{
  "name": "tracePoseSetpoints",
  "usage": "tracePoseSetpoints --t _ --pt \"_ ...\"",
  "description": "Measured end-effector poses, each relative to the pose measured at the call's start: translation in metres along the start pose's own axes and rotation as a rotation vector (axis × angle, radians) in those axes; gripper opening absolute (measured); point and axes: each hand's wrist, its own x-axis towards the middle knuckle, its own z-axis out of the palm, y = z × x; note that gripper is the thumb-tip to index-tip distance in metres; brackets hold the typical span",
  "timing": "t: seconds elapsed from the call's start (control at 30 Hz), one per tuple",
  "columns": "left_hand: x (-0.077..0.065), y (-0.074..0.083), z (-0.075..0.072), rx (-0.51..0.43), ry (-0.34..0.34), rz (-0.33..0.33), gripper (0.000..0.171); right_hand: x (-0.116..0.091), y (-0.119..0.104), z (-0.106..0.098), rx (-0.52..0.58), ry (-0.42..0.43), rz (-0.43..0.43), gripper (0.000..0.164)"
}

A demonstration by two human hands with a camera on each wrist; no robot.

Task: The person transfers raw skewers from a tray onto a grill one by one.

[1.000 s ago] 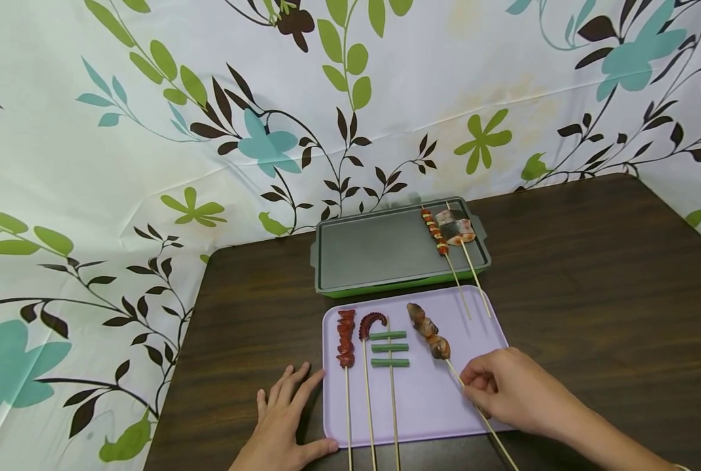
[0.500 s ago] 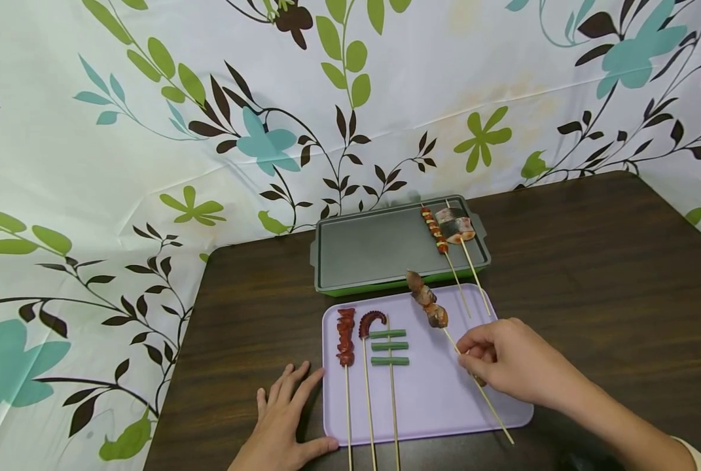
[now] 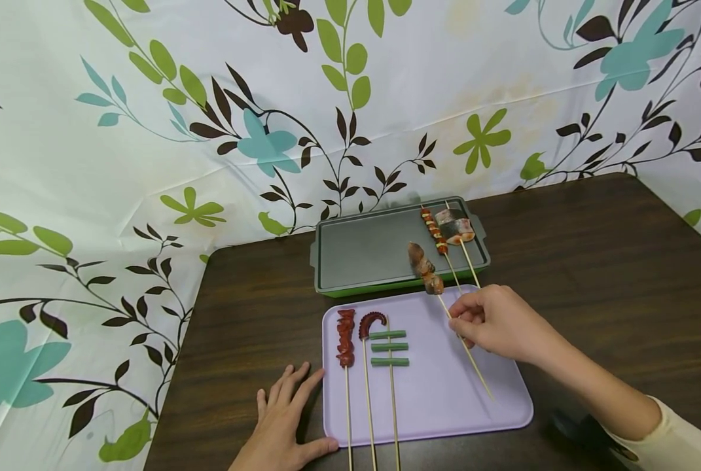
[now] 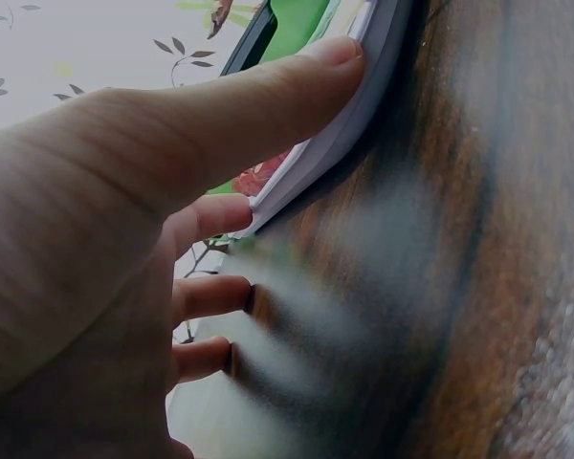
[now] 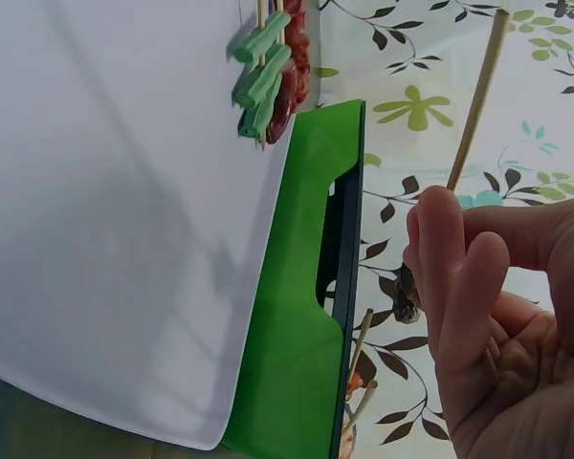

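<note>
In the head view my right hand (image 3: 494, 324) pinches the stick of a meat skewer (image 3: 425, 268) with browned chunks. The skewer slants up and left, its chunks over the front edge of the grill plate (image 3: 374, 248); the right wrist view shows the stick (image 5: 478, 100) between thumb and fingers. My left hand (image 3: 282, 418) lies with spread fingers at the left edge of the lilac tray (image 3: 444, 405), thumb touching its corner. On the tray lie a red skewer (image 3: 345, 337), an octopus tentacle skewer (image 3: 372, 322) and a green bean skewer (image 3: 389, 347).
A sausage skewer (image 3: 434, 230) and a fish skewer (image 3: 456, 226) lie at the right end of the grill plate, their sticks reaching over the tray. The plate sits on a green base (image 5: 297, 354). A patterned cloth (image 3: 385, 98) hangs behind the dark wooden table (image 3: 597, 288).
My right hand has lifted the meat skewer off the tray and carried it away from me, up to the grill plate's front edge. The left hand has stayed in place.
</note>
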Motion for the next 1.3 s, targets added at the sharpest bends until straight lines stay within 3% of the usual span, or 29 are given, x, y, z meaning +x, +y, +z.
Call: tracePoseSetpoints --t 0.43,0.8,1.3 --pt "0.0 -0.002 0.0 -0.009 -0.02 -0.014 0.097 0.026 0.004 -0.006 -0.02 0.071 0.062 0.01" --pt "0.0 -0.003 0.001 -0.007 -0.022 -0.018 0.099 0.044 0.008 -0.011 -0.046 0.065 0.086 0.01" --pt "0.001 -0.003 0.002 0.005 -0.025 -0.03 0.098 0.063 0.009 -0.013 -0.165 0.098 0.033 0.011"
